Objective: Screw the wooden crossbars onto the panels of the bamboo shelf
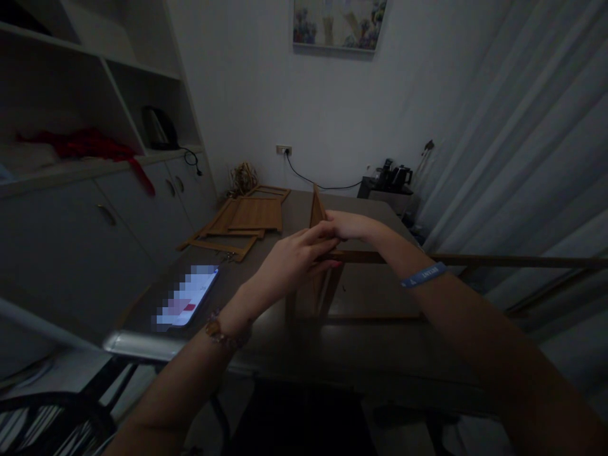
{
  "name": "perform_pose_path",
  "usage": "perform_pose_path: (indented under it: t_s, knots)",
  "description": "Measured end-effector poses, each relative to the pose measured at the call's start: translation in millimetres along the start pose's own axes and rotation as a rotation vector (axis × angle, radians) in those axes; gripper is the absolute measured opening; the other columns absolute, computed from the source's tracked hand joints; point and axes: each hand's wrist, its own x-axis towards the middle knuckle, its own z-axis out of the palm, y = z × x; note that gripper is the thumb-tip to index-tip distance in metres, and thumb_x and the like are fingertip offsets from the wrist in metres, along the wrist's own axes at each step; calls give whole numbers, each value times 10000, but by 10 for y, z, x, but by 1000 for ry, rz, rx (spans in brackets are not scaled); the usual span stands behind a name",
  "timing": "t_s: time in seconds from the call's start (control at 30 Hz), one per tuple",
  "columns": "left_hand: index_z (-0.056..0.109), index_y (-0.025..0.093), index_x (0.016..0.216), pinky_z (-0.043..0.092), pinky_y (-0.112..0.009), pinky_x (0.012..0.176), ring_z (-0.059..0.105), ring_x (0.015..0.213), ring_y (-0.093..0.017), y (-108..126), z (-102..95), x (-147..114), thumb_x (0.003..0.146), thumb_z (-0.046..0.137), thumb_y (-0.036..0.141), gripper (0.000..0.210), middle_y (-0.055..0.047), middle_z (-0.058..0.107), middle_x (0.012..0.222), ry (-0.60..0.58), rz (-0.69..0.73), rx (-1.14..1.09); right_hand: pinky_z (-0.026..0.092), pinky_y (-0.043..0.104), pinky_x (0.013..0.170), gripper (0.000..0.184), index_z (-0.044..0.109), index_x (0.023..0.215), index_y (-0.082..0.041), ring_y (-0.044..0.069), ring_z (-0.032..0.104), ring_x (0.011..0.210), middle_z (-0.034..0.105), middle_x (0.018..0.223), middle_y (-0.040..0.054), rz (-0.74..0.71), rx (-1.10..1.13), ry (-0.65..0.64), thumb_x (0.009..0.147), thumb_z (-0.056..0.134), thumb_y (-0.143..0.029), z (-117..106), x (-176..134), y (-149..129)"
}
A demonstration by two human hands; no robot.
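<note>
An upright wooden panel (pixel 317 201) stands edge-on at the left end of a wooden frame (pixel 484 260), whose long rail runs off to the right. My left hand (pixel 297 256) is closed around the joint of panel and rail, fingers over the top and a fingertip showing beneath. Just beyond it, my right hand (pixel 349 225) is closed against the panel's edge. The two hands touch; the right fingertips are partly hidden. Lower down, the frame's legs and a lower rail show dimly.
Several flat wooden panels (pixel 256 214) and frame pieces lie at the table's back left, with small metal hardware (pixel 230 256) nearby. A lit phone (pixel 192 294) rests on the table (pixel 297 202) at left. Cabinets (pixel 137 202) flank the left, curtains (pixel 536 126) the right.
</note>
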Motion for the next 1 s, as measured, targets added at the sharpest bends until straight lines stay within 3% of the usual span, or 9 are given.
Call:
perform_pose_path:
  t_s: [0.17,0.43,1.0]
  knots:
    - [632,173,1184,546,-357,974,608,1165,-219,3,-8,4,922,581,364,328,-86,553,1370,-7,-14,-8,297,200,490,104,596,832,-139,77,366,498,513,598,-36,-45,69,5,842,492,-133,24,-4,-6]
    - [638,183,1197,567,-350,919,634,1122,-215,-4,4,-8,916,592,365,338,-92,589,1337,26,-3,10,280,198,467,183,500,719,-178,82,331,490,445,574,-49,-29,121,16,898,463,-185,13,22,84]
    - [601,194,1268,597,-336,833,701,1046,-222,8,-5,-2,933,548,433,416,-62,679,1252,-8,-53,-30,302,238,457,206,511,727,-173,96,368,447,436,559,-27,120,54,58,899,398,-188,-35,-59,-52]
